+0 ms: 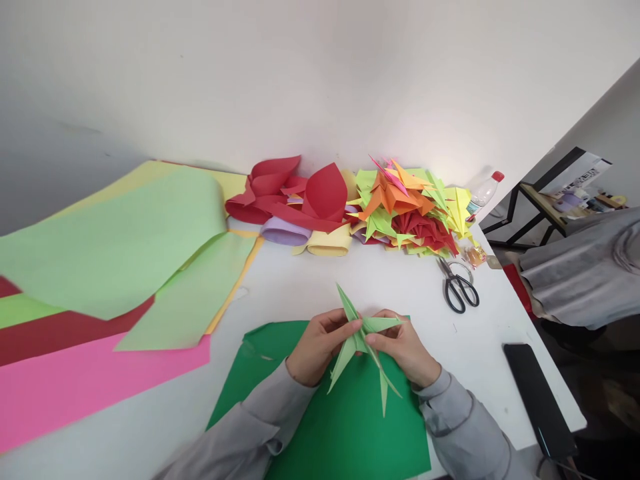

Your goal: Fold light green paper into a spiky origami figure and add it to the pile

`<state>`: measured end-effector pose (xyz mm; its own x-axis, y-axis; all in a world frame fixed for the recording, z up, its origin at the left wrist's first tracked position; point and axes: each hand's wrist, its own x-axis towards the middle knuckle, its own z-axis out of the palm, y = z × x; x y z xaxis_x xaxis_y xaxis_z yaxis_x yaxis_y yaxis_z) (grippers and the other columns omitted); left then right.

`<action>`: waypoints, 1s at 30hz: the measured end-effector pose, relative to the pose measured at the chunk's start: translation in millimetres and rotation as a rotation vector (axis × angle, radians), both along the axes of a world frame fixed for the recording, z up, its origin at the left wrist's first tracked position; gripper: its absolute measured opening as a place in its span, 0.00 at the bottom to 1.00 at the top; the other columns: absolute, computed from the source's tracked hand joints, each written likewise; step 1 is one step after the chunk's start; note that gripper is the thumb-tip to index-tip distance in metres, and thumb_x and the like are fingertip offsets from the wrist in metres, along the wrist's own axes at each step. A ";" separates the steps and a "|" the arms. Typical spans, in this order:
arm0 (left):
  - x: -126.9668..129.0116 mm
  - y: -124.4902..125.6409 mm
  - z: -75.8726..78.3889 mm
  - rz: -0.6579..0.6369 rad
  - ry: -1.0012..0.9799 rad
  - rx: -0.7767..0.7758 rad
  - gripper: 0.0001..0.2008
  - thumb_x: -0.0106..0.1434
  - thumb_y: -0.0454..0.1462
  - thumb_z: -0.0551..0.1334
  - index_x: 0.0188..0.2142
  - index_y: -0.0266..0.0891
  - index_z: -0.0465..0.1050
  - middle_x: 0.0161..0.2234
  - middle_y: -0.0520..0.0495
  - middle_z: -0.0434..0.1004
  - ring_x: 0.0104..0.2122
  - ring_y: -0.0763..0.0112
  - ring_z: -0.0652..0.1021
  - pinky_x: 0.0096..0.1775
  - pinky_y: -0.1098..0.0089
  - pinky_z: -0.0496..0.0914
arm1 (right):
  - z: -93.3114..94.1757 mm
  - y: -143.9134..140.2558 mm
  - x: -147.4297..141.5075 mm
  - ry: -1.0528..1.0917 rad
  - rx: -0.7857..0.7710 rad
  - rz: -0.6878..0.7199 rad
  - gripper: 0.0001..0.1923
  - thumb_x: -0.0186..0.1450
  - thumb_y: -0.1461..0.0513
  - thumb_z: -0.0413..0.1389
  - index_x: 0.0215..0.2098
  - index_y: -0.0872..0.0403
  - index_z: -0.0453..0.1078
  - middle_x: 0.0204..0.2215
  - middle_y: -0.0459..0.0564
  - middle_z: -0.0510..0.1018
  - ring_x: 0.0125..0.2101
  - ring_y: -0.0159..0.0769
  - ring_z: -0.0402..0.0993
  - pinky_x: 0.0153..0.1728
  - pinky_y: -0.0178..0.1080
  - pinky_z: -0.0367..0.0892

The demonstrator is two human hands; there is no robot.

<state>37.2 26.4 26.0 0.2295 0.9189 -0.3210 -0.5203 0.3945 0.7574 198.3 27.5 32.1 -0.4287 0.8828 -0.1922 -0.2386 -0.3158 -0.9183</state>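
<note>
A light green folded paper figure (361,339) with several long pointed flaps is held between both hands above a dark green sheet (345,427) on the white table (300,280). My left hand (320,345) pinches its left side at the centre. My right hand (406,348) grips its right side, fingers on the flap that points right. Both wrists wear grey sleeves.
Large sheets of light green (115,247), pink (75,387), red and yellow paper lie at the left. Curled paper scraps (295,200) and a heap of folded figures (410,207) line the wall. Black scissors (457,288), a plastic bottle (484,190) and a dark phone (537,397) are at the right.
</note>
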 end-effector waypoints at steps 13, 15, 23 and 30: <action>-5.2 3.1 -1.2 -0.101 -0.237 0.029 0.15 0.48 0.42 0.72 0.34 0.36 0.80 0.27 0.45 0.80 0.24 0.66 0.77 0.26 0.68 0.71 | 0.7 0.6 -0.6 -0.100 0.036 -0.058 0.18 0.50 0.52 0.68 0.26 0.57 0.72 0.17 0.43 0.74 0.17 0.27 0.67 0.20 0.32 0.65; -5.6 2.5 -2.3 -0.075 -0.209 0.025 0.14 0.48 0.40 0.73 0.33 0.35 0.80 0.25 0.47 0.79 0.22 0.70 0.75 0.24 0.71 0.69 | -0.4 -1.9 -1.9 -0.044 0.006 -0.042 0.19 0.49 0.52 0.69 0.29 0.57 0.71 0.20 0.45 0.76 0.18 0.28 0.68 0.20 0.33 0.66; -3.2 0.6 0.9 0.110 -0.229 -0.028 0.16 0.43 0.43 0.76 0.26 0.36 0.76 0.20 0.52 0.75 0.18 0.73 0.74 0.22 0.73 0.68 | -9.0 -12.6 -5.9 0.116 0.023 0.122 0.15 0.57 0.53 0.62 0.35 0.55 0.70 0.25 0.47 0.77 0.23 0.35 0.74 0.25 0.37 0.69; 15.5 -14.2 -1.5 0.131 -0.234 0.077 0.12 0.45 0.43 0.75 0.26 0.40 0.80 0.23 0.50 0.78 0.22 0.70 0.74 0.26 0.66 0.70 | -4.4 -21.2 -10.3 -0.323 0.466 -0.220 0.08 0.54 0.58 0.66 0.32 0.49 0.74 0.21 0.43 0.71 0.23 0.35 0.66 0.28 0.39 0.66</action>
